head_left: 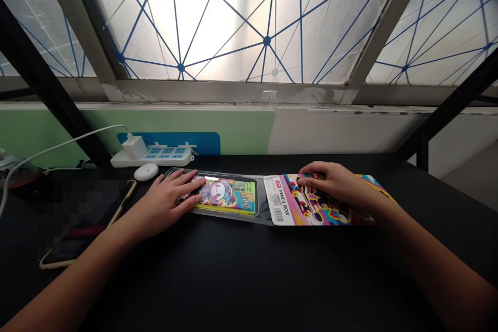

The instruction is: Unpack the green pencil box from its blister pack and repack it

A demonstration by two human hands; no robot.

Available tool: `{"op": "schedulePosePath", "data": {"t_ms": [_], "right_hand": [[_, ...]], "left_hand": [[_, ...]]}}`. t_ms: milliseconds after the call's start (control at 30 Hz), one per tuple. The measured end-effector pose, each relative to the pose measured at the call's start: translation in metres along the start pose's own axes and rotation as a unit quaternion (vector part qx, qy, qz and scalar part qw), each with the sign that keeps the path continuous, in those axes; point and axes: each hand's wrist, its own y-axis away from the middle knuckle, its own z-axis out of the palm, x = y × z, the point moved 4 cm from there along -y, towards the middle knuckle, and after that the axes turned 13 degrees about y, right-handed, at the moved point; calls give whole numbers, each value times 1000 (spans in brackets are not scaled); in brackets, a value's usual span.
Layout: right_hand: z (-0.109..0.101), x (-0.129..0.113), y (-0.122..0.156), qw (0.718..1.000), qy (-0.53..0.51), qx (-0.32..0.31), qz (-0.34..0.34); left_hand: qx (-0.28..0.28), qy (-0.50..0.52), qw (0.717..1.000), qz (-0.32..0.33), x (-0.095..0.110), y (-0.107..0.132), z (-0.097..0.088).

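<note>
A colourful pencil box (pixel 223 193) with a cartoon face and the word SPORT lies in a clear plastic tray (pixel 249 216) on the desk. My left hand (pixel 175 194) rests over the tray's left end, fingers spread flat across the pencil box. To the right, joined to the tray by a dark strip, a printed packaging card (pixel 282 202) marked PENCIL BOX with a barcode lies opened out. At the card's upper edge is my right hand (pixel 330 181), its thumb on the printed face and the fingers bent at the far edge, closed on the card.
A white power strip (pixel 167 154) with a plugged-in charger (pixel 134 146) stands against the wall. Near it lies a round white case (pixel 146 171). A phone (pixel 89 225) is beside my left forearm. Black slanted posts (pixel 455 98) flank the black desk (pixel 249 275).
</note>
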Motion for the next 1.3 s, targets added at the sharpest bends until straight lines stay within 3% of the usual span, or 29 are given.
{"op": "schedulePosePath", "data": {"t_ms": [200,367,467,567,667,800,900,967,1133,1233,1300], "right_hand": [[16,-23,3,999,-45,-1,3],[40,-61,10,996,-86,-5,-19],[43,-68,13,997,-65,12,-30],[38,-60,11,999,-43,0,-33],[33,-45,8,998,-41,-39,-33],[27,-32,7,993,-51,-97,-41],[26,-32,8,984,-79,-149,-51],[26,-37,8,979,-90,-175,-46],[27,-74,-9,984,-4,-159,-75],[34,-120,-25,981,73,-144,-112],[41,-159,-35,972,101,-123,-171]], "left_hand": [[12,-11,1000,-20,5,1,3],[11,-3,1000,-25,35,4,11],[21,47,998,-26,59,11,16],[32,163,986,-35,72,17,15],[98,299,948,-54,65,18,5],[198,477,854,-66,42,12,-2],[205,605,766,-72,33,7,6],[204,650,729,-66,32,6,12],[230,661,712,-54,36,10,15],[218,672,706,-50,36,10,16],[223,677,700,-44,33,9,16]]}}
